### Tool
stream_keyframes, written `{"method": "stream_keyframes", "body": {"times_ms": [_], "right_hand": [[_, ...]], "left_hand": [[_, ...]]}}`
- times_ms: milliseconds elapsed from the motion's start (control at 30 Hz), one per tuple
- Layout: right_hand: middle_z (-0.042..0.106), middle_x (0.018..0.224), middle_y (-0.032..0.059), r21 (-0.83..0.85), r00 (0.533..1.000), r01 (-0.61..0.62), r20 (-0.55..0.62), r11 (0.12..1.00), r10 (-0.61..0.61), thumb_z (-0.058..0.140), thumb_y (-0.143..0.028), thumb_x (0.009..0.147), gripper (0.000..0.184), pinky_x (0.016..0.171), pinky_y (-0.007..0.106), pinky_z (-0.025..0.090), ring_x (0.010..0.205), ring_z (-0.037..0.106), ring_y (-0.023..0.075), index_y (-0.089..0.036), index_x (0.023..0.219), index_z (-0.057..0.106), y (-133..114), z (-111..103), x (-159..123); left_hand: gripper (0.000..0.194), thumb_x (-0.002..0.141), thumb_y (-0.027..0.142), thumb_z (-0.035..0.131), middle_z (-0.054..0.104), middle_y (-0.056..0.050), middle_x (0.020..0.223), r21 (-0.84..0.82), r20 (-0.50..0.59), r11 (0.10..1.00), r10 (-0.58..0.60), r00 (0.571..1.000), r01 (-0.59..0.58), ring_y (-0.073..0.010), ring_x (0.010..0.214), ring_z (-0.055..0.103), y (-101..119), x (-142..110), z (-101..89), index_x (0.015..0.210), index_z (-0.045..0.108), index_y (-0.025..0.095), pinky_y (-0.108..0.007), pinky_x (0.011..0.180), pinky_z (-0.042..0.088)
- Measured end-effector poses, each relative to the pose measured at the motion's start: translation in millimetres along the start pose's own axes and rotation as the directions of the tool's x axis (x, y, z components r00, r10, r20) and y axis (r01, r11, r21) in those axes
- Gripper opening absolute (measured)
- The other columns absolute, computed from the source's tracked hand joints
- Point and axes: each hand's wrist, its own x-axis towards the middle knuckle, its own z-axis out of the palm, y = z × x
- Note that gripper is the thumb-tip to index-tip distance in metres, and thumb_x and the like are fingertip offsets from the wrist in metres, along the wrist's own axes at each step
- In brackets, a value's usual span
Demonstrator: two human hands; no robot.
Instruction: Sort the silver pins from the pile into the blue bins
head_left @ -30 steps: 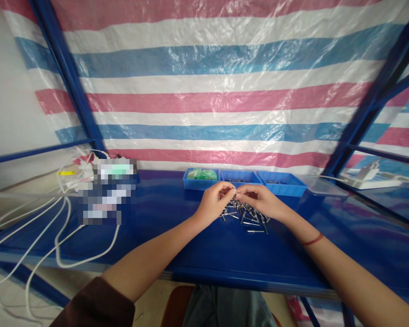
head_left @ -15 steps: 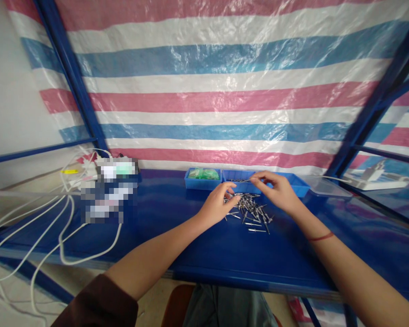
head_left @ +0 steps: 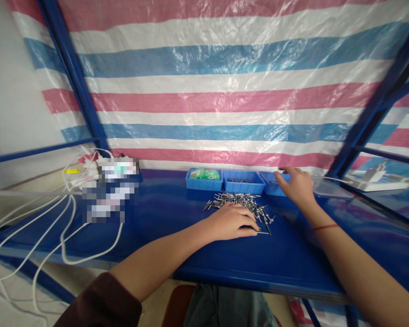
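My left hand [head_left: 232, 221] is low over the near edge of a heap of silver pop rivets [head_left: 236, 198] on the blue table. Its thumb and fingertips are closed on the end of a single pop rivet [head_left: 264, 233], whose thin shank sticks out to the right. Above the right blue bin [head_left: 272, 188] hovers my right hand [head_left: 297, 186], thumb and fingers apart, with nothing visible between them. A few rivets show inside that bin, partly hidden by the hand. More rivets lie in the middle blue bin [head_left: 243, 187].
The left blue bin [head_left: 203, 184] holds green plastic packets [head_left: 204, 173]. White cables [head_left: 70, 227] and a blurred-out patch of items occupy the table's left side. A clear plastic lid [head_left: 332, 187] and a white device [head_left: 378, 179] stand at the right. Blue frame posts flank a striped sheet behind.
My left hand has come down and toward me onto a rivet at the heap's near edge. My right hand has moved right, from the middle bin to the right bin, and the rivet it held is gone.
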Motion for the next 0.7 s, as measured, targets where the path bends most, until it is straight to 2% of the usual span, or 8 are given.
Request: {"method": "stream_keyframes", "body": {"times_ms": [167,267,367,433,567,633,700], "right_hand": [[0.067,0.09,0.0108,0.142,0.988,0.128,0.069,0.982,-0.139,0.045,-0.039,0.08,0.033,0.08,0.041,0.041,0.086,0.059,0.0271,-0.017,0.096,0.065,-21.0,-6.2,-2.4],[0.068,0.087,0.0089,0.28,0.971,0.161,0.129,0.946,-0.203,0.047,-0.035,0.079,0.027,0.079,0.038,0.043,0.083,0.06,0.0246,-0.018,0.089,0.066,-35.6,-16.0,-6.8],[0.068,0.087,0.0063,0.5,0.908,0.123,0.292,0.857,-0.301,0.047,-0.032,0.08,0.023,0.071,0.034,0.046,0.08,0.061,0.0215,-0.019,0.085,0.065,-51.8,-27.2,-13.1],[0.068,0.085,0.0046,0.627,0.838,0.076,0.381,0.775,-0.39,0.047,-0.031,0.08,0.021,0.069,0.032,0.046,0.079,0.062,0.0198,-0.019,0.082,0.064,-62.7,-33.0,-18.2],[0.066,0.083,0.0042,0.767,0.73,-0.037,0.459,0.641,-0.507,0.05,-0.034,0.081,0.02,0.07,0.032,0.047,0.077,0.06,0.0175,-0.018,0.085,0.062,-82.5,-36.7,-29.5],[0.065,0.082,0.0042,0.795,0.7,-0.09,0.479,0.6,-0.53,0.052,-0.038,0.081,0.024,0.067,0.031,0.047,0.074,0.058,0.0162,-0.017,0.087,0.061,-90.0,-34.9,-34.9],[0.064,0.079,0.0036,0.81,0.704,-0.126,0.479,0.572,-0.524,0.054,-0.042,0.08,0.026,0.063,0.029,0.046,0.069,0.057,0.0148,-0.017,0.087,0.061,-95.4,-32.1,-39.2]], "left_hand": [[0.017,0.086,0.035,0.052,0.064,0.001,0.098,0.092,-0.001,0.995,-0.032,0.999,0.032,-0.015,0.097,0.055,6.5,-1.2,-2.9,0.09,0.066,0.026,-0.03,0.083,0.033],[0.019,0.089,0.032,0.047,0.063,-0.001,0.095,0.097,-0.016,0.993,-0.065,0.998,0.066,-0.0155,0.096,0.055,8.0,-0.4,-2.9,0.089,0.064,0.023,-0.03,0.084,0.035],[0.019,0.09,0.028,0.044,0.063,-0.002,0.092,-0.037,-0.13,0.987,-0.162,0.978,0.159,-0.0149,0.09,0.057,3.8,1.3,-3.5,0.09,0.06,0.02,-0.029,0.083,0.039],[0.017,0.09,0.027,0.043,0.064,-0.003,0.09,-0.18,-0.243,0.951,-0.289,0.926,0.25,-0.0145,0.085,0.058,-2.0,2.2,-4.8,0.093,0.058,0.019,-0.027,0.08,0.043],[0.017,0.088,0.026,0.044,0.065,-0.004,0.089,-0.421,-0.39,0.839,-0.51,0.767,0.344,-0.0147,0.082,0.06,-14.2,2.8,-7.3,0.096,0.056,0.017,-0.028,0.076,0.047],[0.019,0.088,0.024,0.044,0.065,-0.005,0.093,-0.487,-0.42,0.809,-0.548,0.723,0.329,-0.0148,0.084,0.061,-17.7,2.8,-7.9,0.102,0.055,0.017,-0.028,0.077,0.048],[0.022,0.087,0.024,0.044,0.065,-0.006,0.1,-0.505,-0.444,0.807,-0.548,0.708,0.307,-0.0153,0.089,0.061,-19.1,3.0,-8.0,0.106,0.056,0.018,-0.029,0.08,0.049]]}}
